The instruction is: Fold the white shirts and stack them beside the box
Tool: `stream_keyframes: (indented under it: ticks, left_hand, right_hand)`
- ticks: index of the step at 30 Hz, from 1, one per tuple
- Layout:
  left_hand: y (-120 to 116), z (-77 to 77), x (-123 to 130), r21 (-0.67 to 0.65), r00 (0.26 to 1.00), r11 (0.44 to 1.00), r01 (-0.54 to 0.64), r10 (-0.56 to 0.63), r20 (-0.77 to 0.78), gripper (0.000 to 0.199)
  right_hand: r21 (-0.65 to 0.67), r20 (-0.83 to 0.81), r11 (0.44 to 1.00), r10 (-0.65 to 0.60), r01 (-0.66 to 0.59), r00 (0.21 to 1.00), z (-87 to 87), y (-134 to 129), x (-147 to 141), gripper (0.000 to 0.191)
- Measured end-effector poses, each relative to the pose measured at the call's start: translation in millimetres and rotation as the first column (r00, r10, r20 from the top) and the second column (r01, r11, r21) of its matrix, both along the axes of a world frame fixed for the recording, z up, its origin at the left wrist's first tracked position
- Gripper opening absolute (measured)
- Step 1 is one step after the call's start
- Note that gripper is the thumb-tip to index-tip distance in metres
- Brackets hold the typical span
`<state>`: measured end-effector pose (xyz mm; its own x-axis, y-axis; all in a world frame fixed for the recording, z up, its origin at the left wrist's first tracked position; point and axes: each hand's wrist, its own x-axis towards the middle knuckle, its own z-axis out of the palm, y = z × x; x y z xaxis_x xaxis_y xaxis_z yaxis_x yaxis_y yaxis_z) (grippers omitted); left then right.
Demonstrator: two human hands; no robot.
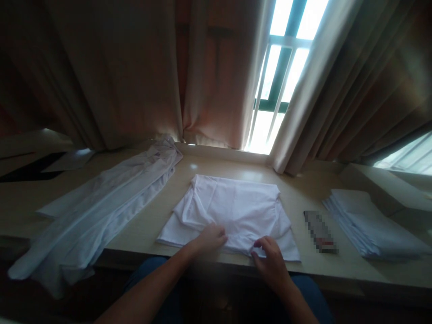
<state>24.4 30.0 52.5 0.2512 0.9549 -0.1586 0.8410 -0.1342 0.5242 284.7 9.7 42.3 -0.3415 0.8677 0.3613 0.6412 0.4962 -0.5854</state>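
Note:
On the table in front of me lies a partly folded white cloth garment (236,202), its lower layers spreading out under the folded top. My left hand (211,238) rests on its near edge with curled fingers, closed on the fabric there. A short way to the right, my right hand (270,258) pinches the near edge between thumb and fingers. The fabric is wrinkled between the two hands. What kind of garment it is cannot be made out.
Loose white garments (111,202) lie lengthwise on the left, hanging over the table's front edge. A stack of folded white cloth (371,225) sits on the right, beside a pixelated phone-like object (320,231). Curtains (216,81) and a bright window (283,58) stand behind the table (189,162).

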Motion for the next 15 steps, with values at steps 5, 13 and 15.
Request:
stream_keyframes:
  ticks: [5,13,15]
  left_hand:
    - [1,-0.9,4,0.026,0.999,1.0,-0.007,0.008,-0.043,0.024]
    - [-1,11.2,13,0.027,1.0,0.999,0.021,-0.021,-0.019,0.028]
    - [3,12.7,23,0.03,0.999,0.998,0.048,-0.049,0.016,0.032]
  right_hand:
    - [0.011,0.085,1.0,-0.029,0.028,0.996,-8.6,-11,-19,0.024]
    - [-0.053,-0.008,0.999,0.005,-0.005,1.0,-17.8,-2,-15,0.046]
    - [-0.094,-0.028,0.995,0.008,-0.011,1.0,-18.7,0,-13,0.042]
